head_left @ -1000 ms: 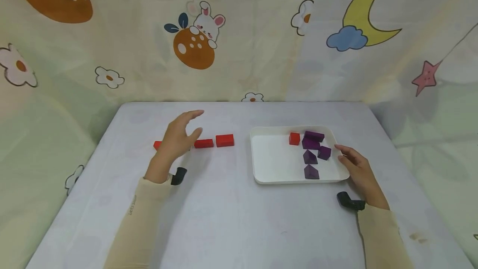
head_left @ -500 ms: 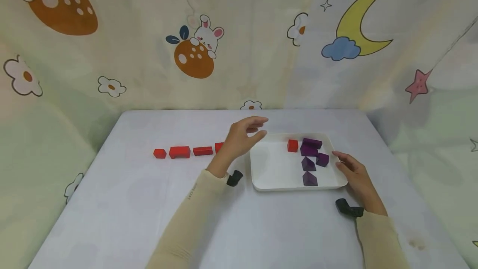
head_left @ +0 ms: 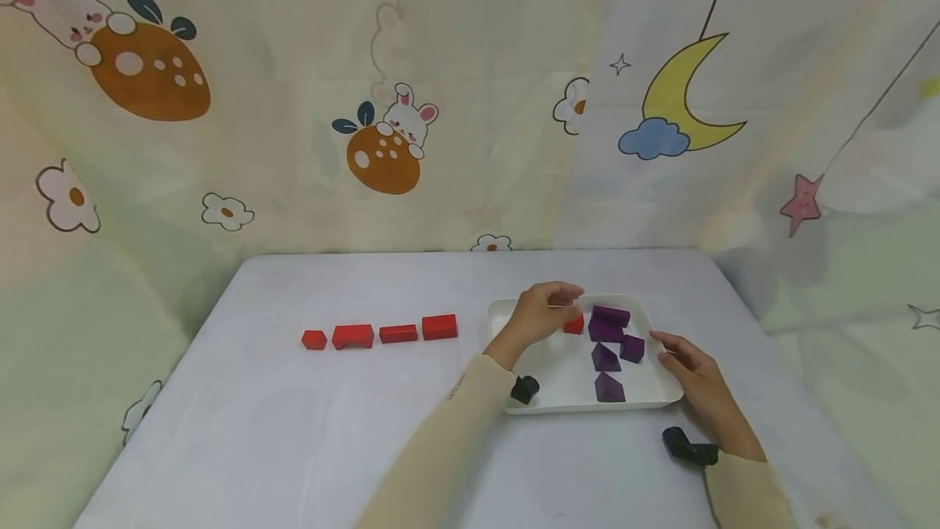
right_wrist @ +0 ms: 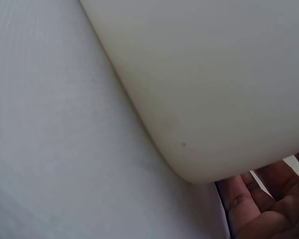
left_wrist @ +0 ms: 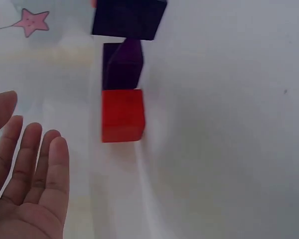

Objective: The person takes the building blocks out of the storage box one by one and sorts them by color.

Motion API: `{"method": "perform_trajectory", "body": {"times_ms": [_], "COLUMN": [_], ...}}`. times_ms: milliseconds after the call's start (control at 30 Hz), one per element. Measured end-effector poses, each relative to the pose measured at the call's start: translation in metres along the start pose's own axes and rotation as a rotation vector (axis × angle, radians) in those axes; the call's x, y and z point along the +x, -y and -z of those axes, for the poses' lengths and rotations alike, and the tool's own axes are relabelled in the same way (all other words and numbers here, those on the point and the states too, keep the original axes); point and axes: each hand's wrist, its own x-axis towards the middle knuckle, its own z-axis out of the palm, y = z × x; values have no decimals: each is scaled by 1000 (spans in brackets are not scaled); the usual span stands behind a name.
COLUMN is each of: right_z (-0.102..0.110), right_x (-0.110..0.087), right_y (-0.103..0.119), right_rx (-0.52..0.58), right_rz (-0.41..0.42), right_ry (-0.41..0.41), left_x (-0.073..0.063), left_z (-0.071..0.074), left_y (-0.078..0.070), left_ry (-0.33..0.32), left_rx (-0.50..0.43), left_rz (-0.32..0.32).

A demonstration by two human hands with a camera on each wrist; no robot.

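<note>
In the head view my left hand [head_left: 539, 317] hangs over the left part of the white tray [head_left: 551, 410], its fingertips close to a red cube [head_left: 574, 325]. The left wrist view shows the thumb and fingers spread apart, with a gap between them and the red cube [left_wrist: 122, 117]. My right hand [head_left: 701, 378] grips the tray's right end, thumb and index finger at the rim. In the right wrist view the tray wall [right_wrist: 199, 99] partly hides those fingers. Right of the cube in the tray lie several purple blocks [head_left: 606, 358], some of them wedge-shaped.
Left of the tray, a row of red blocks stands on the white-covered table [head_left: 294, 431]: a small block [head_left: 314, 340], an arch-like block [head_left: 353, 336], a thin bar [head_left: 398, 334] and a larger block [head_left: 439, 327]. A patterned cloth [head_left: 470, 104] hangs behind.
My left hand has moved right from above the red row to over the tray, near the red cube. The right hand stays on the tray's end. The head view has tilted up.
</note>
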Motion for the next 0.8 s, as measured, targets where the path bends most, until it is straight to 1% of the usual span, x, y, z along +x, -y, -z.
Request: {"method": "perform_trajectory", "body": {"times_ms": [100, 167, 300, 400, 467, 600, 733, 800], "right_z": [0, 0, 0, 1, 2, 4, 2, -1], "right_x": [1, 2, 3, 2, 0, -4, -3, 0], "right_y": [0, -1, -2, -2, -2, -1, 2, 3], "right_rx": [-17, -23, -48, -67, -68, -56, -20, -2], "right_rz": [12, 20, 38, 46, 47, 23, 1, 0], "right_ry": [-4, -4, -16, -25, -27, -30, -10, -2], "left_x": [7, 11, 18, 19, 19, 19, 18, 18], "left_z": [-12, -17, -23, -25, -25, -27, -25, -22], "left_y": [11, 17, 23, 25, 25, 24, 23, 24], "left_ry": [-5, -34, -97, -122, -125, -104, -92, -91], "left_rx": [62, 126, 247, 327, 367, 474, 582, 600], "left_rz": [39, 42, -2, -35, -53, -67, -37, -34]}}
